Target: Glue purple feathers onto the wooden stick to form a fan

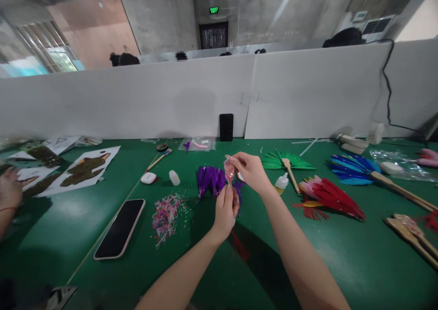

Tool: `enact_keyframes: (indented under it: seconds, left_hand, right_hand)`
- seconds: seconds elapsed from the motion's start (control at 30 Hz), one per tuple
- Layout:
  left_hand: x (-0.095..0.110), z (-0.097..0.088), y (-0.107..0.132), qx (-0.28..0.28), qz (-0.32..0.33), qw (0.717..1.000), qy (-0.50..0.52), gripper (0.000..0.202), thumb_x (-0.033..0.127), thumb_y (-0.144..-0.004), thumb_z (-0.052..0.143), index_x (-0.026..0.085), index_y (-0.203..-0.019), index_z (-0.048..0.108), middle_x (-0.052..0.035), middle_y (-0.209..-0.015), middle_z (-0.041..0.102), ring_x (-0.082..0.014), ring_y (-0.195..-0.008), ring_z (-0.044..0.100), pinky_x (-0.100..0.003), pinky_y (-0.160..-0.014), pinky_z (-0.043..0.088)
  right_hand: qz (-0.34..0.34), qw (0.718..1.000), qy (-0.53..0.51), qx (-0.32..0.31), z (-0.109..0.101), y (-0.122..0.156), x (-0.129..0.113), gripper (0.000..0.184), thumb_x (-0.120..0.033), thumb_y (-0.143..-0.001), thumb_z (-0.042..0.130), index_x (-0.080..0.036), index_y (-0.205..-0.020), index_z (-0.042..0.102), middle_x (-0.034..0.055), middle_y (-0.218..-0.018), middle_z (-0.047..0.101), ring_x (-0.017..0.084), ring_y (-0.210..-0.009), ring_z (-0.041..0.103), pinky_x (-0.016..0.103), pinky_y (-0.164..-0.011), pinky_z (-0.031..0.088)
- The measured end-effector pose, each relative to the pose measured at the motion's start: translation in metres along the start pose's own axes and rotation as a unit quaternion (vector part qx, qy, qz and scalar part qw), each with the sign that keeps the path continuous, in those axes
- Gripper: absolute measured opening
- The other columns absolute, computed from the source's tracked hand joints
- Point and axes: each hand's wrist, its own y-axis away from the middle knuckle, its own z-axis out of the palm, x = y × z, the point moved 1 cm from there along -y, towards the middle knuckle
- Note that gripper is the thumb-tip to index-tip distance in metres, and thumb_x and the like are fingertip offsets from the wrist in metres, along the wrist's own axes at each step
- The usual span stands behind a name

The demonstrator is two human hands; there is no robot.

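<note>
Both my hands meet above the green table [171, 264]. My left hand [226, 209] is closed around the lower end of a small pink glittery feather [230, 171]. My right hand [249, 169] pinches the top of that same feather from the right. Just behind them lies a fan of purple feathers [210, 180]. A loose heap of coloured sequins [166, 212] lies to the left of my left hand. A red strip [239, 246] lies on the table under my forearms.
A phone with a pink case [119, 228] lies at the left, a white earbud case [148, 178] and a small glue bottle [174, 178] behind it. Green [287, 160], red [328, 198] and blue [356, 169] feather fans lie at the right. Another person's hand [8, 191] works at the far left. A white partition [137, 100] backs the table.
</note>
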Motion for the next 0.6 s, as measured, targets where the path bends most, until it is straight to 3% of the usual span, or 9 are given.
enact_keyframes:
  seconds: [0.2,0.37,0.6]
  left_hand:
    - [-0.007,-0.003,-0.003,-0.017,0.013,1.0,-0.019,0.041,0.056,-0.08,0.044,0.017,-0.068,0.042,0.0089,-0.043,0.032,-0.0016,-0.032,0.022,-0.016,-0.033,0.017]
    - [-0.008,-0.005,-0.004,-0.027,0.023,0.998,-0.042,0.039,0.054,-0.084,0.041,0.017,-0.068,0.042,0.009,-0.041,0.031,-0.0025,-0.032,0.023,-0.016,-0.034,0.02]
    - [-0.005,-0.004,-0.003,-0.015,0.038,0.997,-0.064,0.04,0.053,-0.084,0.04,0.017,-0.067,0.042,0.0089,-0.042,0.03,-0.0026,-0.033,0.022,-0.016,-0.033,0.02]
  right_hand:
    - [0.035,0.999,-0.011,-0.006,-0.005,-0.001,-0.002,0.04,-0.047,-0.085,0.045,-0.016,-0.063,0.058,0.0015,-0.053,0.057,0.012,-0.048,0.052,0.023,-0.048,0.04]
    - [0.051,0.994,-0.083,-0.047,-0.007,0.004,-0.011,0.028,-0.045,-0.074,0.063,-0.018,-0.069,0.056,0.002,-0.058,0.063,0.016,-0.054,0.06,0.027,-0.053,0.047]
    - [0.03,0.997,-0.065,-0.022,-0.001,0.005,-0.016,0.033,-0.048,-0.083,0.05,-0.02,-0.065,0.048,0.0019,-0.055,0.061,0.015,-0.05,0.058,0.029,-0.053,0.046]
